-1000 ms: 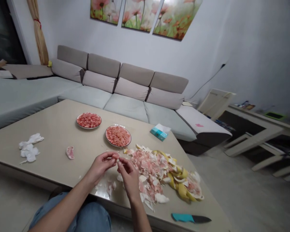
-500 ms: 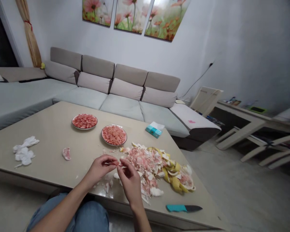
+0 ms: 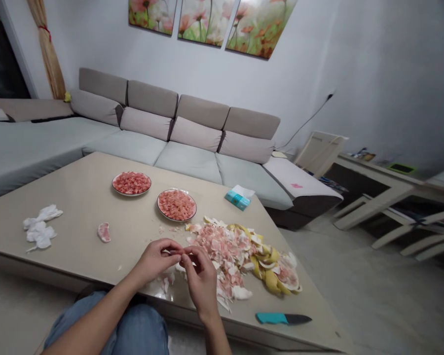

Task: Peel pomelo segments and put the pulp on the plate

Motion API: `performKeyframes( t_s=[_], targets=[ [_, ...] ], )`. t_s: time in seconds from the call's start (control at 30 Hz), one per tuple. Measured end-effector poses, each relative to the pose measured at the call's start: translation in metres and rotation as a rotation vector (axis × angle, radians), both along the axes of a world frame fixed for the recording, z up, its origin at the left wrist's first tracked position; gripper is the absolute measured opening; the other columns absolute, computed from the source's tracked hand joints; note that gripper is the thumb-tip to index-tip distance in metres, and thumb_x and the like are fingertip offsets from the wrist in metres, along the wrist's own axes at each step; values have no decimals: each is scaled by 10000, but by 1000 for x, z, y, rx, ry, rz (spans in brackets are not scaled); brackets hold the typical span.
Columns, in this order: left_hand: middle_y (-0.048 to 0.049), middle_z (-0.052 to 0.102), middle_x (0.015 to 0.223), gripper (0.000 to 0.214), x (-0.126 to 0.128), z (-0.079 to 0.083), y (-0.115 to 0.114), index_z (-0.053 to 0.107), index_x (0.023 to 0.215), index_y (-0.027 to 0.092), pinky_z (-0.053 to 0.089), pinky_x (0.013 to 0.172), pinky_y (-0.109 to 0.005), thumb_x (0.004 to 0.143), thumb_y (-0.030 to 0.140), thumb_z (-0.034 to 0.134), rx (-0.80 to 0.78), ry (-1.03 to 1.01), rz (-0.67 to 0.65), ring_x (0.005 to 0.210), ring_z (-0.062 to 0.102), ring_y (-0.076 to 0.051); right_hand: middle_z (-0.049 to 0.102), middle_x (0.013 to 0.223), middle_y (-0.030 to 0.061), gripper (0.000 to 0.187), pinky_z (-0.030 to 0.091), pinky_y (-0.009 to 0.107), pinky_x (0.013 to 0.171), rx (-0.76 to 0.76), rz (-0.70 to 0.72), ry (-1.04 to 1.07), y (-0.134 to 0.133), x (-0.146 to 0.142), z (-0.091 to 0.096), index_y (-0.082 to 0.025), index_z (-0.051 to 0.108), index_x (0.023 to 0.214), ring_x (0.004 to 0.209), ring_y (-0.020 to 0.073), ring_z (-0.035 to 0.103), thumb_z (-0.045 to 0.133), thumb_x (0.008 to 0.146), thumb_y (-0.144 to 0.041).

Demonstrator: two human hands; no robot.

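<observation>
I sit low at the near edge of the worktop (image 3: 72,202), with my left grip (image 3: 153,261) and right grip (image 3: 203,278) meeting at the lower centre of the frame. The fingertips of both are drawn in close, pinching one small pink piece (image 3: 181,252) between them; most of it is hidden by my fingers. It is above the worktop, just left of a broad heap of pale pink and white peelings (image 3: 222,241), which runs right into curled yellow rind (image 3: 272,282).

Beyond my hands, near the centre, a dark-rimmed plate (image 3: 177,220) carries pink pulp bits (image 3: 176,204). Left of it and farther back, a second plate (image 3: 131,195) bears redder pulp (image 3: 131,182). One whitish-pink segment (image 3: 104,232) lies by itself to the left of my hands, and crumpled tissues (image 3: 40,231) lie at the frame's left. A teal-handled knife (image 3: 272,318) lies at the lower right, its dark blade pointing right. The blue tissue pack (image 3: 238,199) is right of centre, behind the heap.
</observation>
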State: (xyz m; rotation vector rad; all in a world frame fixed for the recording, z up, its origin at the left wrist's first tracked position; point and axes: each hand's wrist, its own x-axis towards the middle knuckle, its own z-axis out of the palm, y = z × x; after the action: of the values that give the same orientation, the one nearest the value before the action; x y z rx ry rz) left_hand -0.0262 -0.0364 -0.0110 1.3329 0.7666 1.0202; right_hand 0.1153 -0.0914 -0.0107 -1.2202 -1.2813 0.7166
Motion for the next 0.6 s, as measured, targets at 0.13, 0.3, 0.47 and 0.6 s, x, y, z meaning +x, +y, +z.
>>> performKeyframes(
  t_s=[0.13,0.3,0.47,0.6],
  targets=[
    [-64,713,802,158,-3,1,2,724,825,134,506,741,-297,707,235,750,-16,12,-38,760,649,-193,670,918,58,153,554,317,729,-41,29,77,3,0,-6,-220,679,892,844,209,636,624,868,-361],
    [-63,712,818,148,-4,0,4,725,817,135,484,735,-272,708,232,751,-18,10,-52,778,632,-184,693,892,66,231,573,308,631,-99,65,142,6,3,-10,-198,671,930,763,206,666,599,873,-410],
    [-58,712,806,171,-3,-1,4,722,830,142,486,696,-270,704,254,754,-37,4,-46,742,636,-183,683,932,62,184,554,289,666,-74,21,103,5,2,-7,-211,688,928,827,204,641,667,829,-365],
    [-54,705,814,158,-2,0,4,728,792,149,486,750,-282,662,218,784,-41,2,-19,789,639,-194,664,986,66,172,533,274,656,-49,1,74,4,3,-4,-231,738,896,857,209,613,746,755,-329]
  ],
)
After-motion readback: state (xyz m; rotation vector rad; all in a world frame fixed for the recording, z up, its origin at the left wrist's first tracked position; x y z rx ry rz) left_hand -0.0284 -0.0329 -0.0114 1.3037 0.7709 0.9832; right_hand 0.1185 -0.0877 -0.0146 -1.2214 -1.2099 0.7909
